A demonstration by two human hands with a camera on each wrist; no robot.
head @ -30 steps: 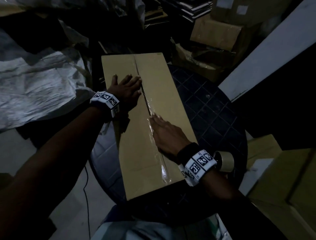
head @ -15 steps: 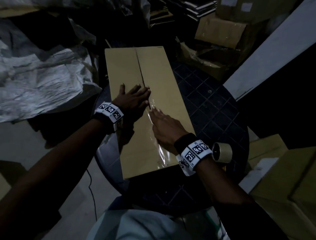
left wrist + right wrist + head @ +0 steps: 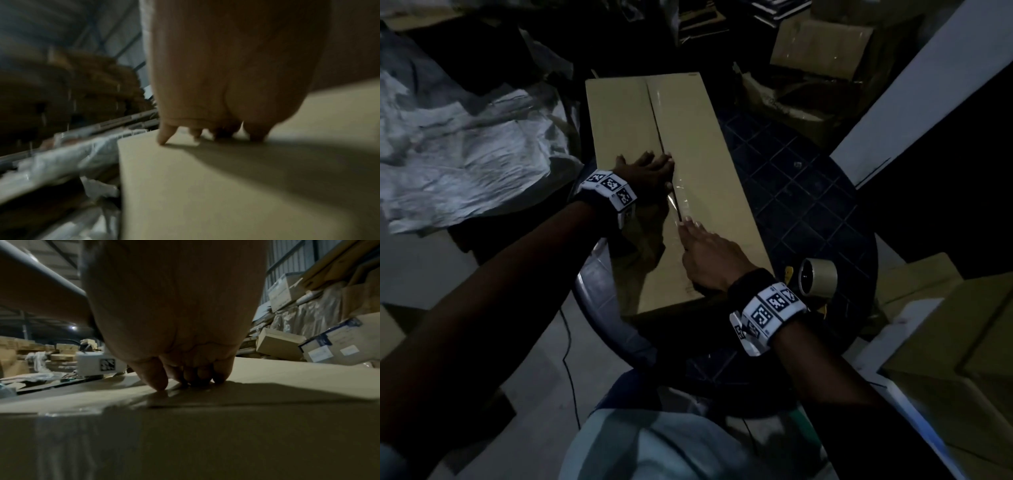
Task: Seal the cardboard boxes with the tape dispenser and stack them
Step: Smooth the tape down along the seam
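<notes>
Your right hand (image 3: 714, 257) lies flat, fingers straight, grasping nothing; its fingertips (image 3: 160, 382) press the clear tape (image 3: 681, 202) down onto the centre seam of the long cardboard box (image 3: 709, 164). Your left hand (image 3: 645, 174) is likewise released, spread palm-down on the left flap with its fingertips (image 3: 164, 138) touching the cardboard just beside the seam, a little farther along the box than your right hand. The tape shines along the seam from the near end up to your fingers; whether it runs on to the far end is hard to tell in the dim light.

The box is closed, so its contents are hidden. It rests on a round dark tabletop (image 3: 808, 192), its far end reaching past the edge. A roll of tape (image 3: 818, 277) sits on the tabletop just right of your right wrist, apart from the box. More cardboard boxes (image 3: 822, 44) are piled beyond the tabletop, and crumpled grey sheeting (image 3: 465, 147) lies off to the left.
</notes>
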